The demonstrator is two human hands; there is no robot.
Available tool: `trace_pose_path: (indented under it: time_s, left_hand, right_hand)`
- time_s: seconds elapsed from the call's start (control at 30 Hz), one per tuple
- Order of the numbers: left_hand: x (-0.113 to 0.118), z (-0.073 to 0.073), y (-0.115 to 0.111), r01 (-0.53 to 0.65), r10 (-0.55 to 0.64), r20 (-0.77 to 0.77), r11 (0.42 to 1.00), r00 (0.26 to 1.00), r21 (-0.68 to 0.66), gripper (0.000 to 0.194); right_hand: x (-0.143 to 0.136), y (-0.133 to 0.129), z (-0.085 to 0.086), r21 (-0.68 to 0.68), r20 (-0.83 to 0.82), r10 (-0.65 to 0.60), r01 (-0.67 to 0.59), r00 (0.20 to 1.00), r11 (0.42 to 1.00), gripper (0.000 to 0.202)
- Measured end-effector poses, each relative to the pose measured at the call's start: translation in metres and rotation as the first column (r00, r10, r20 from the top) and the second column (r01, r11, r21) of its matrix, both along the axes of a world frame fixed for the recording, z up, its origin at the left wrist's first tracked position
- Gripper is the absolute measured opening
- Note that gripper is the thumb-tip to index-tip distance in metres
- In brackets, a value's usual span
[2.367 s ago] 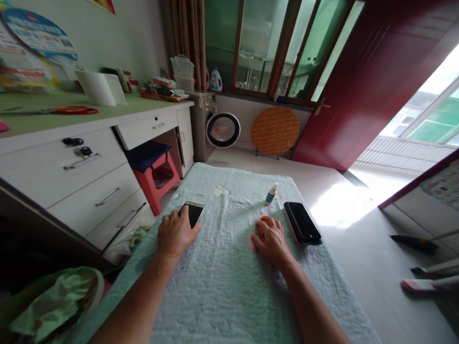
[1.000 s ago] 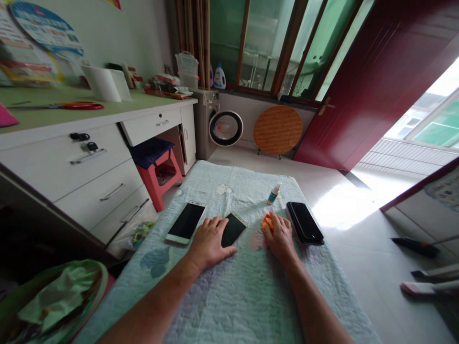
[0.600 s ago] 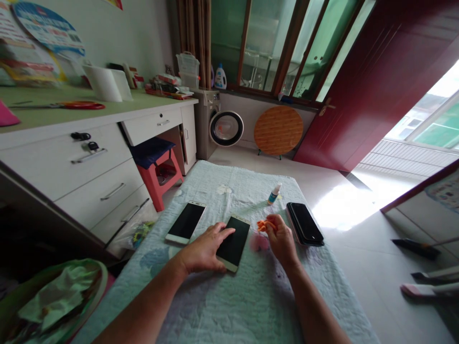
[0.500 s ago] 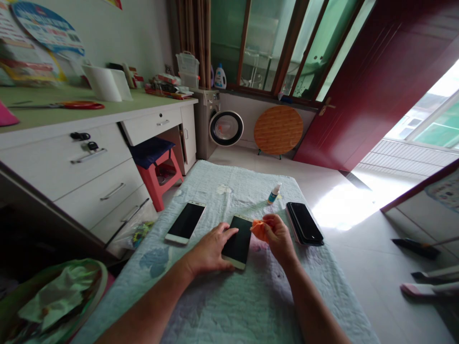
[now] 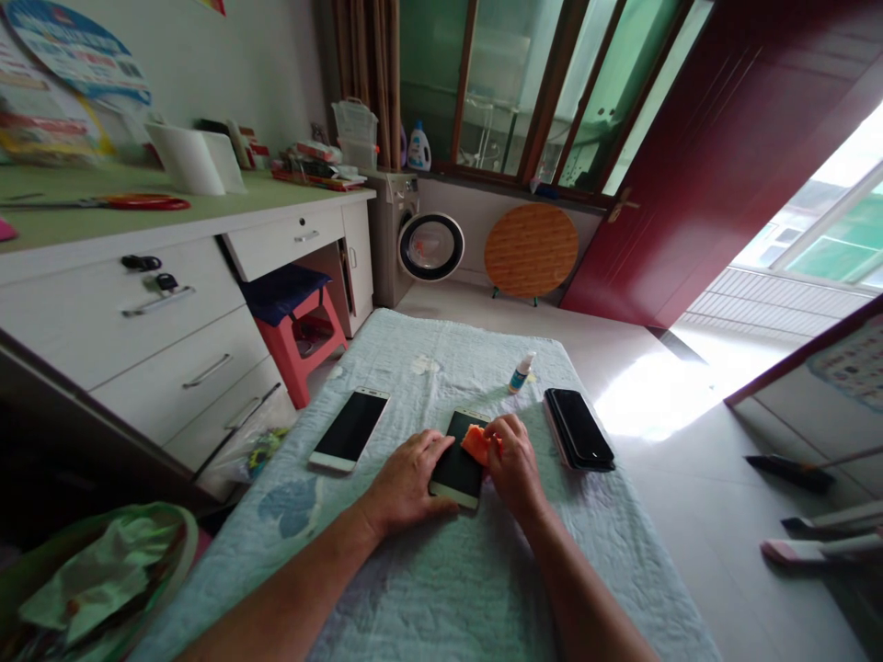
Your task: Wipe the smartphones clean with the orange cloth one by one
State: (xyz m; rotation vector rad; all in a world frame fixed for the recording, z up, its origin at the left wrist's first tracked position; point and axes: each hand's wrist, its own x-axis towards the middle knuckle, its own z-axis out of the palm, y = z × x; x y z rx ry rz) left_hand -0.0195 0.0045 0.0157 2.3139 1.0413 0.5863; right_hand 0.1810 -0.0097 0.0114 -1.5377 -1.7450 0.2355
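A phone with a dark screen lies on the pale blue quilted cover. My left hand grips its left side, thumb and fingers at the edges. Pinched in my right hand is an orange cloth, which lies over the right part of the screen. To the left rests a white-framed phone. Several dark phones or cases lie stacked to the right. A small spray bottle stands upright beyond my right hand.
A desk with drawers runs along the left, with a red stool under it. At the lower left is a bin. Farther off are a washing machine, a round wooden board and a red door.
My right hand has moved left and the orange cloth now covers part of the phone's screen. The whole view has shifted slightly. My left hand keeps its grip.
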Motion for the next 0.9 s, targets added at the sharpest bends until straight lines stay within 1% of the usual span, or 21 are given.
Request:
trace_pose_path:
  time_s: [0.07,0.13,0.2,0.27,0.33,0.4,0.43,0.5,0.57,0.63,0.67,0.8,0.9]
  left_hand:
    - [0.000,-0.001,0.001,0.010,-0.010,0.004,1.000,1.000,0.020,0.084]
    - [0.001,-0.003,0.001,0.009,-0.009,-0.006,0.999,1.000,0.035,0.084]
    - [0.000,-0.005,0.001,-0.005,0.006,-0.030,0.999,1.000,0.046,0.084]
    - [0.000,-0.007,0.001,-0.015,0.018,-0.052,0.998,0.998,0.055,0.083]
    - [0.000,-0.008,0.001,-0.015,0.019,-0.066,0.998,0.998,0.062,0.082]
    - [0.000,-0.008,0.002,-0.011,0.015,-0.074,0.998,0.997,0.060,0.083]
    - [0.000,-0.007,0.002,-0.008,0.012,-0.077,0.998,0.997,0.057,0.083]
    - [0.000,-0.006,0.002,0.001,0.004,-0.081,0.999,0.997,0.052,0.084]
    - [0.001,-0.005,0.003,0.012,-0.008,-0.076,0.999,0.997,0.052,0.085]
    - [0.001,-0.005,0.003,0.014,-0.010,-0.067,0.998,0.998,0.058,0.083]
    - [0.001,-0.006,0.002,0.009,-0.005,-0.065,0.998,0.998,0.061,0.082]
    - [0.001,-0.008,0.002,-0.015,0.019,-0.060,0.998,0.998,0.062,0.079]
    - [0.001,-0.008,0.003,-0.008,0.011,-0.062,0.998,0.998,0.057,0.080]
  right_hand:
    - [0.001,-0.003,0.000,0.009,0.018,0.053,-0.053,0.998,0.999,0.018]
    - [0.003,-0.004,-0.002,0.020,0.028,0.067,-0.067,0.997,0.998,0.016]
    - [0.004,-0.004,-0.006,0.012,0.028,0.023,-0.023,0.999,1.000,0.024]
    - [0.004,-0.002,-0.008,-0.033,0.051,-0.035,0.037,0.998,0.999,0.032]
    - [0.003,-0.001,-0.007,-0.104,0.106,-0.055,0.066,0.993,0.992,0.027]
    - [0.003,-0.001,-0.005,-0.161,0.138,-0.029,0.051,0.990,0.986,0.015]
    - [0.003,-0.001,-0.003,-0.171,0.128,-0.012,0.034,0.992,0.985,0.011]
    - [0.003,0.000,0.000,-0.139,0.073,-0.006,0.016,0.997,0.990,0.009]
    - [0.003,0.002,0.001,-0.067,0.030,-0.043,0.045,0.999,0.997,0.011]
    - [0.003,0.005,0.001,-0.021,0.034,-0.092,0.093,0.995,0.995,0.015]
    - [0.003,0.006,0.000,-0.024,0.051,-0.097,0.098,0.994,0.995,0.016]
    - [0.000,0.005,-0.001,-0.091,0.136,0.008,0.005,0.991,0.996,0.012]
    - [0.001,0.001,0.000,-0.065,0.177,0.047,-0.036,0.983,0.997,0.013]
